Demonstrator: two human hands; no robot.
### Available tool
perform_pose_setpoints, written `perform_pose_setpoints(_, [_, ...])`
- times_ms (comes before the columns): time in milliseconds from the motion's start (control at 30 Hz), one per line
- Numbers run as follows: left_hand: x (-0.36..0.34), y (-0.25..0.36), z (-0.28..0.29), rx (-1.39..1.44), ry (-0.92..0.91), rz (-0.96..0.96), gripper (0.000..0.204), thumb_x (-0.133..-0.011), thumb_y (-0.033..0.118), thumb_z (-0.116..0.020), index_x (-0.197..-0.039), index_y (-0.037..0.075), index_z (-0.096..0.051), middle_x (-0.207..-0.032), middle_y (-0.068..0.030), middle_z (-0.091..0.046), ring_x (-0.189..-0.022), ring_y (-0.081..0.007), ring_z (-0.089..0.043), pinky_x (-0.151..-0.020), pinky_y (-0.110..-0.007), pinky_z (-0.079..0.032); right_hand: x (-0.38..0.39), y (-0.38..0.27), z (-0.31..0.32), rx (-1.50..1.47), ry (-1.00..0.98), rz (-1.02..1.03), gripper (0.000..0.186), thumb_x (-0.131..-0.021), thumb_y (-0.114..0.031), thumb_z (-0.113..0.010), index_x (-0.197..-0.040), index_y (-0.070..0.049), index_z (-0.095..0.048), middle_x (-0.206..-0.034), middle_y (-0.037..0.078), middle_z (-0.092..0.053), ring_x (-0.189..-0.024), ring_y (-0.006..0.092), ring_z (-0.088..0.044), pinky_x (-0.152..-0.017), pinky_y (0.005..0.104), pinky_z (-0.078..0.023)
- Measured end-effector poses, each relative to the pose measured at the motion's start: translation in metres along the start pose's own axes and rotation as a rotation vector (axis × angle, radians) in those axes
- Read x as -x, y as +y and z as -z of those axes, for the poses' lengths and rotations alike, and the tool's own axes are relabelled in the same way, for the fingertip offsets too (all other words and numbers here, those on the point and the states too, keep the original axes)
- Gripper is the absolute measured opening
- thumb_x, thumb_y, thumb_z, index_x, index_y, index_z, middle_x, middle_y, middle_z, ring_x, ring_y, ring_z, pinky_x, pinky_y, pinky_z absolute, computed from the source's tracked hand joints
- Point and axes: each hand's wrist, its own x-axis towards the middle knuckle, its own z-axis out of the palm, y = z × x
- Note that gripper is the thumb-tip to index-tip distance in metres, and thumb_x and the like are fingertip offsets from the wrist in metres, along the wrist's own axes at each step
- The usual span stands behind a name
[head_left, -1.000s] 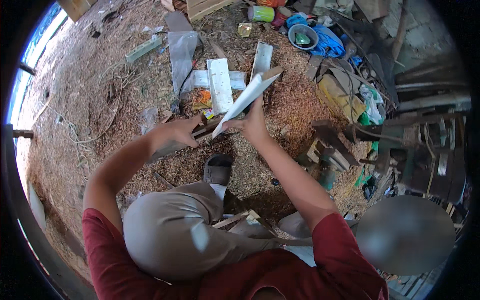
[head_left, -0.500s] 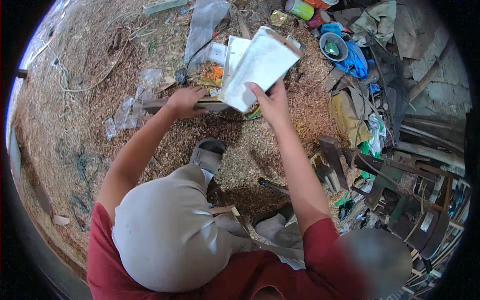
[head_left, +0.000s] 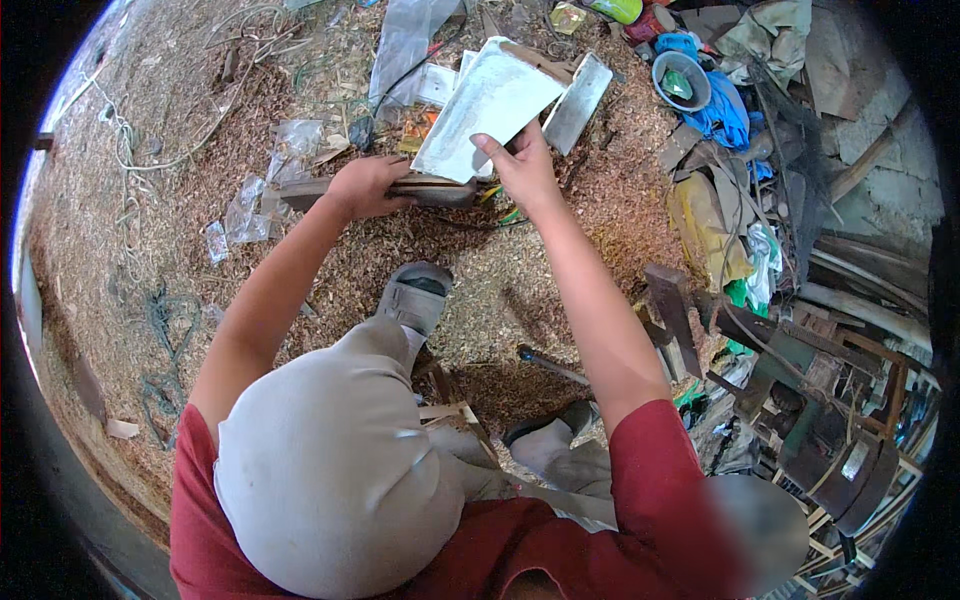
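a person in a maroon shirt [head_left: 655, 470] and pale grey trousers [head_left: 335, 465] leans over a floor [head_left: 500, 265] strewn with wood shavings, a grey sandal [head_left: 417, 298] planted in front of the bent knee. just beyond the sandal, the left hand [head_left: 370, 187] is closed around a dark wooden bar [head_left: 445, 195] lying crosswise. beside it, the right hand [head_left: 524, 170] is clamped on a white board [head_left: 490, 112], thumb on the upper face, fingers underneath. the board slants up and away above the bar, its near edge at the bar's right end; whether the two touch cannot be told. just right of the board lies a narrow white panel [head_left: 580, 103]. farther off, a clear plastic sheet [head_left: 402, 50] lies at left, and a round tub [head_left: 699, 96] sits beside a blue bag [head_left: 724, 118] at right.
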Motion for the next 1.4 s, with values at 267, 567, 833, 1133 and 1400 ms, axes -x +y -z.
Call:
perform_pose_setpoints(267, [-0.006,0.011,0.005,0.033,-0.108,0.111,0.045,-0.091,0.037,-0.079,-0.127,0.012,-0.067,-0.113,-0.0166,-0.069,-0.104,-0.0418,-0.068,-0.088,-0.052,-0.056,-0.005,-0.006,0.015,0.223,-0.195,-0.195,0.057,-0.092,-0.018,-0.085,-0.138,0.003,-0.059,-0.127,0.013,-0.073,-0.118,0.02,-0.067,-0.103,0.0364,-0.052])
perform_pose_setpoints(567, [-0.009,-0.003,-0.001,0.052,-0.078,0.071,0.046,-0.095,0.046,-0.073,-0.129,0.016,-0.069,-0.114,-0.0172,-0.072,-0.101,-0.0416,-0.07,-0.086,-0.051,-0.057,-0.001,-0.007,0.008,0.396,-0.257,-0.073,0.053,-0.093,-0.024,-0.082,-0.137,-0.002,-0.063,-0.125,0.017,-0.074,-0.117,0.0269,-0.07,-0.099,0.0399,-0.054])
perform_pose_setpoints(833, [-0.008,0.006,0.005,0.127,-0.029,0.08,0.041,-0.096,0.036,-0.075,-0.131,0.017,-0.068,-0.125,-0.0177,-0.069,-0.107,-0.0423,-0.069,-0.089,-0.051,-0.057,-0.002,-0.008,0.014,0.501,-0.288,0.11,0.052,-0.094,-0.028,-0.081,-0.135,-0.001,-0.064,-0.121,0.02,-0.075,-0.111,0.0308,-0.073,-0.093,0.0408,-0.056])
perform_pose_setpoints(1133, [-0.013,0.011,-0.006,0.204,0.213,-0.048,0.05,-0.089,0.027,-0.082,-0.132,0.009,-0.063,-0.118,-0.0175,-0.068,-0.104,-0.0425,-0.067,-0.087,-0.049,-0.056,0.005,0.0,0.015,0.58,-0.268,0.14,0.047,-0.094,-0.029,-0.08,-0.13,-0.002,-0.066,-0.109,0.019,-0.077,-0.09,0.0272,-0.075,-0.078,0.0412,-0.056])
perform_pose_setpoints(1400, [-0.019,0.011,-0.019,0.311,0.289,-0.098,0.041,-0.086,0.017,-0.084,-0.122,0.006,-0.068,-0.118,-0.0171,-0.067,-0.107,-0.0417,-0.066,-0.091,-0.048,-0.056,0.008,0.011,0.022,0.491,-0.22,0.081,0.051,-0.095,-0.027,-0.078,-0.136,-0.002,-0.062,-0.112,0.019,-0.077,-0.101,0.0318,-0.075,-0.088,0.0427,-0.058])
